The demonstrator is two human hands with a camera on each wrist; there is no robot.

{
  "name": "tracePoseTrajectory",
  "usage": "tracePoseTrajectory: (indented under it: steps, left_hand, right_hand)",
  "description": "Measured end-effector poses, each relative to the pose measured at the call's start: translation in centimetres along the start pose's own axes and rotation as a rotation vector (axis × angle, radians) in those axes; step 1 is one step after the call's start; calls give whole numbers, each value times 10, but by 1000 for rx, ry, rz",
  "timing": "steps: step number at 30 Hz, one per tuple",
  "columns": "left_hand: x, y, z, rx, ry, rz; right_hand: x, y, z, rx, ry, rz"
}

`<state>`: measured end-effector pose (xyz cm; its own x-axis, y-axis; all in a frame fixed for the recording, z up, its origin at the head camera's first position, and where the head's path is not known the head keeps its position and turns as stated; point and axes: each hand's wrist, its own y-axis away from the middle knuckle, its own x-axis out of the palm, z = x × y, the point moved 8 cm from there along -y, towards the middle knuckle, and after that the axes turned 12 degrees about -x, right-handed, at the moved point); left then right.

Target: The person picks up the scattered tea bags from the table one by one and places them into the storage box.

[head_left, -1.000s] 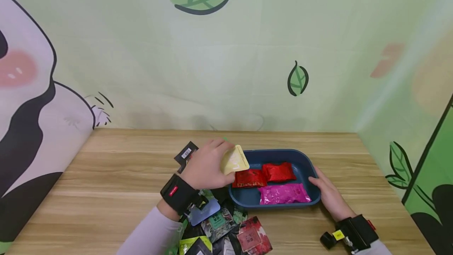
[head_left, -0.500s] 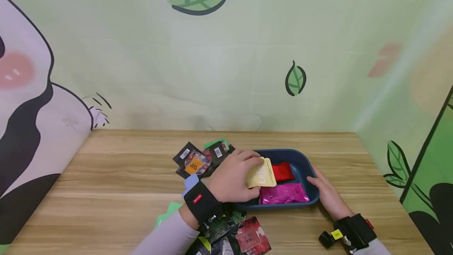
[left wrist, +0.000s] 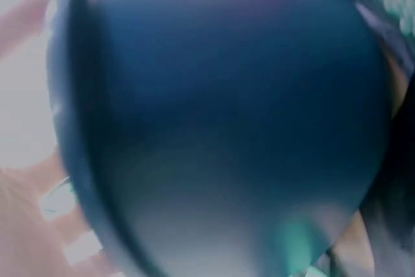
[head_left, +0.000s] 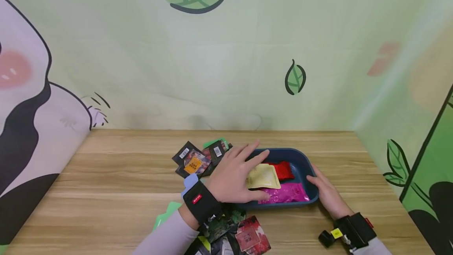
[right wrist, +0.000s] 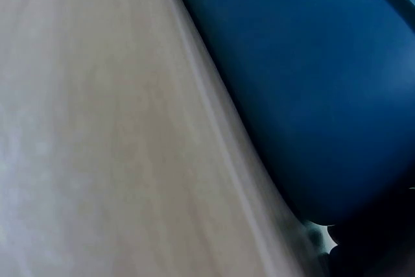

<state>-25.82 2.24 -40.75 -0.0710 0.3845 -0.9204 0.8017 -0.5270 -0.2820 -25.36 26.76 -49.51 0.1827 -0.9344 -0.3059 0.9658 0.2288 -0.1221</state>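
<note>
My left hand [head_left: 230,180] is over the left end of a blue tray [head_left: 301,174], fingers spread and holding nothing. Just beyond its thumb a pale yellow packet [head_left: 264,178] lies in the tray, on or against a red packet [head_left: 284,170] and a shiny magenta packet [head_left: 289,193]. At the tray's right end, my right hand [head_left: 329,196] grips the rim, thumb over the edge and fingers outside. A blurred blue tray wall [left wrist: 240,95] fills most of the left wrist view. In the right wrist view, the tray's outer side [right wrist: 305,82] stands on the table.
Dark flat packets [head_left: 192,162] lie in a group behind the left hand. More packets, including a red one [head_left: 253,235], are piled in front of the tray, partly hidden by the left forearm. The wooden table [head_left: 124,176] ends at a printed green backdrop [head_left: 141,70].
My left hand carried the pale yellow packet rightward over the tray and let it go; its fingers have since spread. The right hand stays at the rim.
</note>
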Motion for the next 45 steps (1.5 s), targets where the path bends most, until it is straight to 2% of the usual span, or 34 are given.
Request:
tracePoseTrajectory:
  steps: [8, 19, 25, 34, 42, 45]
  left_hand:
    - [-11, 0, 23, -76, -5, 16]
    - [-23, 2, 91, -278, -55, 12]
    - [-27, 7, 116, -311, -34, -8]
    - [-20, 11, 136, -345, -44, 14]
    - [1, 14, 149, -399, -85, 90]
    - [4, 14, 152, -406, -86, 97]
  right_hand:
    - [1, -1, 0, -19, -9, 2]
    - [1, 0, 1, -24, -10, 6]
    - [1, 1, -1, -9, -12, 9]
    - [1, 0, -1, -14, -26, 13]
    - [0, 0, -3, 2, -18, 10]
    - [0, 1, -3, 6, -15, 10]
